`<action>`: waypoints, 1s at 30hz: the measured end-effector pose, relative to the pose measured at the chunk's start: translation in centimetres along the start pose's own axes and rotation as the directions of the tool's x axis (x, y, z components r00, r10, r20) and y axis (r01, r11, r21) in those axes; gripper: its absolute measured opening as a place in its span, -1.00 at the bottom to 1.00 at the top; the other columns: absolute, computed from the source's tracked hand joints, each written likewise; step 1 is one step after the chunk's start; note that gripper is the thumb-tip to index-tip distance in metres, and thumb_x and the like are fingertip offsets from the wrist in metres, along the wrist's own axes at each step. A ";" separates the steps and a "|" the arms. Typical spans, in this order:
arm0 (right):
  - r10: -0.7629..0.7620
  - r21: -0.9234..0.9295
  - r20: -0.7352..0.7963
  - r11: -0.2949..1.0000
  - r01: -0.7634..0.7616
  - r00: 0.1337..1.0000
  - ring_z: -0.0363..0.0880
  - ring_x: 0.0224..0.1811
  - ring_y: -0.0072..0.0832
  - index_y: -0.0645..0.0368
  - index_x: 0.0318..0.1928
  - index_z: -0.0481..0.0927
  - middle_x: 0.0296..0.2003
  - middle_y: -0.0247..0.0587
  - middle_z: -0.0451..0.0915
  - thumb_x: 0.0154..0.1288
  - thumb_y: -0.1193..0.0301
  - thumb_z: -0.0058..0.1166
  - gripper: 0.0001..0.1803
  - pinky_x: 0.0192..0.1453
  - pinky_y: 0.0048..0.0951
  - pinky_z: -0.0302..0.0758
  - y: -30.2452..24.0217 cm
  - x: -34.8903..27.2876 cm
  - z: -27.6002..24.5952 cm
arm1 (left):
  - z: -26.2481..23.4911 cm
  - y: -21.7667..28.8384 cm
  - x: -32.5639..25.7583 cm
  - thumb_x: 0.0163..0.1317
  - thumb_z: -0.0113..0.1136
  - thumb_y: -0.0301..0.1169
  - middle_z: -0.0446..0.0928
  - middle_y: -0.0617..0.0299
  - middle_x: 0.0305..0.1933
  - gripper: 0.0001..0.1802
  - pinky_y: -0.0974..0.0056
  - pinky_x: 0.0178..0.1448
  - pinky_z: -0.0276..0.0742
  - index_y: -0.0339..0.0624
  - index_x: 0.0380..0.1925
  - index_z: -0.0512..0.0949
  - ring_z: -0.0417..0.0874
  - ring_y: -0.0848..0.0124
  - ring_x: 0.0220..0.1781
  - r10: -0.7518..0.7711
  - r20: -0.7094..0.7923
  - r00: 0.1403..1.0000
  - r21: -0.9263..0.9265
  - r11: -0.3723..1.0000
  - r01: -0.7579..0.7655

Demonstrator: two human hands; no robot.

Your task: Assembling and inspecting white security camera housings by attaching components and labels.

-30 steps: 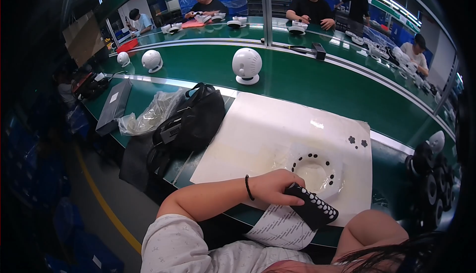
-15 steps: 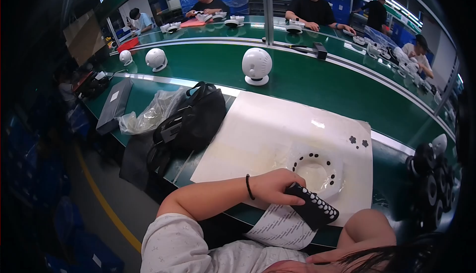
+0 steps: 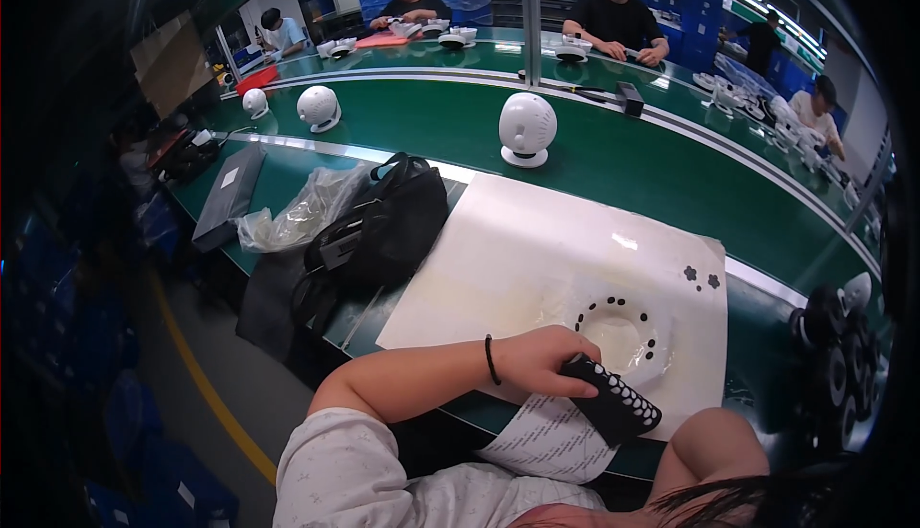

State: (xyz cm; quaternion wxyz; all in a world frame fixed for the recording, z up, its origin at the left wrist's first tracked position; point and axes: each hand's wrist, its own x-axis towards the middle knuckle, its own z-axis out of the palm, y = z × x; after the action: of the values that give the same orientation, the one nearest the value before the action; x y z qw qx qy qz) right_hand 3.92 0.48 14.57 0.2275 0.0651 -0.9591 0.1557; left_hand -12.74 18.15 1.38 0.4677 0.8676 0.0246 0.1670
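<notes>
My left hand [image 3: 541, 363] reaches across my body and grips one end of a black strip dotted with white studs [image 3: 613, 401] at the near edge of the white mat [image 3: 517, 260]. Just beyond the hand, a white ring-shaped part with dark holes [image 3: 618, 329] lies on the mat. A printed paper sheet [image 3: 546, 437] hangs over the table edge under the strip. My right forearm [image 3: 709, 451] shows at the lower right, with its hand hidden from view.
A black bag [image 3: 383, 231] and a crumpled clear plastic bag [image 3: 302, 212] sit left of the mat. White round devices [image 3: 527, 128] stand on the green conveyor [image 3: 652, 173]. Black round parts [image 3: 834, 346] are stacked at the right. Other people work across the line.
</notes>
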 end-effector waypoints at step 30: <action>0.306 0.355 0.051 0.884 -0.304 0.951 0.34 0.01 -0.02 0.43 -0.18 0.47 -0.12 0.13 0.42 -0.03 0.30 0.01 -0.55 0.22 -0.24 0.19 0.6 -0.1 -0.4 | 0.0 0.1 0.0 0.01 0.24 -0.30 0.49 0.03 -0.47 -0.73 0.29 -0.34 0.39 -0.28 -0.41 0.50 0.53 0.19 -0.41 -0.015 0.013 1.000 -0.012 1.000 0.015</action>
State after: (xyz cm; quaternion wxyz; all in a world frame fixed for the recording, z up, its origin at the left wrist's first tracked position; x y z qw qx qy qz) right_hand 4.09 1.18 14.73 0.1875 -0.0465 -0.9120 0.3619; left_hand -12.75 18.13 1.46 0.4742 0.8656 0.0270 0.1583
